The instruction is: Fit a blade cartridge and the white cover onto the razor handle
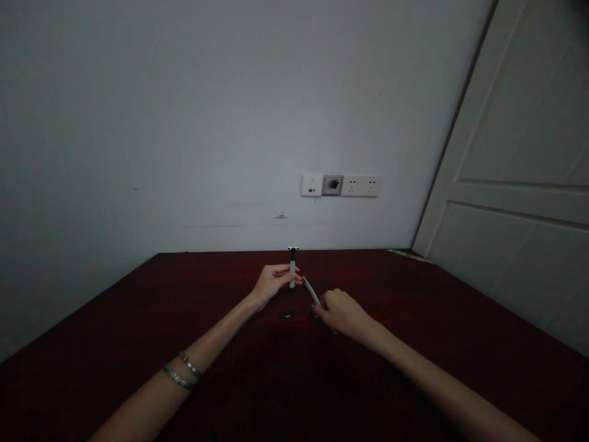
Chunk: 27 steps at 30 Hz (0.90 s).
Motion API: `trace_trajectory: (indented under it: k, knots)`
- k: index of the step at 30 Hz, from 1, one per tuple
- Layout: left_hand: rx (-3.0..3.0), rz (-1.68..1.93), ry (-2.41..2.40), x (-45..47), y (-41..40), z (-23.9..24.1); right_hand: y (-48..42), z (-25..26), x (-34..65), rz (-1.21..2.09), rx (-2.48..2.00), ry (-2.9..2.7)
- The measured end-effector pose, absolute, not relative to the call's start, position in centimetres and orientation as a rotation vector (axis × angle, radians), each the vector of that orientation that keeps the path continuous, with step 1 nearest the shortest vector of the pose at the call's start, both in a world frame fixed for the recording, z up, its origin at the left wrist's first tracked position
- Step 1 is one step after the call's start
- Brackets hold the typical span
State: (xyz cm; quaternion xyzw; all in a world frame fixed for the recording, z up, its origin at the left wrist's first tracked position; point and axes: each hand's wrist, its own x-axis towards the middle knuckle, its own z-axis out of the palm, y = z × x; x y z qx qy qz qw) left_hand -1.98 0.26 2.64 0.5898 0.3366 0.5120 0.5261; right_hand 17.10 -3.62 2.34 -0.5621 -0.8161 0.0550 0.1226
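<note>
My left hand [271,283] is closed around the pale handle of a small T-shaped razor [292,273]. The razor stands upright, with a black neck and a shiny crosswise head at the top. To its right, my right hand [343,310] grips a slim, whitish, slightly curved strip-like thing [311,290], whose exact kind I cannot make out. Its far end points up and left, close to the left fingertips; whether they touch is unclear. Between and below the hands, a small black piece [288,315] lies on the dark red tabletop [221,380].
A pale wall [207,123] rises behind the table, with a row of sockets and switches [340,185] on it. At the right stands a panelled white door [519,202]. A thin light strip [409,255] lies at the table's back right corner.
</note>
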Motion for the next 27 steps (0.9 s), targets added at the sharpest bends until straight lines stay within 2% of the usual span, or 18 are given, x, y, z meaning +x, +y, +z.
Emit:
trace_trajectory:
  k: [5, 8, 12, 21, 27]
  knots:
    - [1.545, 1.282, 0.833, -2.3, 0.8, 2.0, -0.8, 5.0, 21.3, 0.398, -1.38, -2.282]
    - [1.646, 1.283, 0.842, -2.1, 0.8, 1.4, 0.4, 5.0, 22.9, 0.403, -1.19, -2.236]
    - [1.821, 1.257, 0.892, -1.9, 0.3, 0.8, 1.6, 3.5, 23.8, 0.308, -0.985, -2.145]
    - [2.037, 1.241, 1.037, -2.3, 0.1, 0.8, 0.4, 2.8, 21.5, 0.022, -0.869, -2.149]
    - [2.033, 1.262, 1.098, -2.4, 0.4, 0.6, 1.9, 0.8, 23.4, -0.222, -0.9, -2.124]
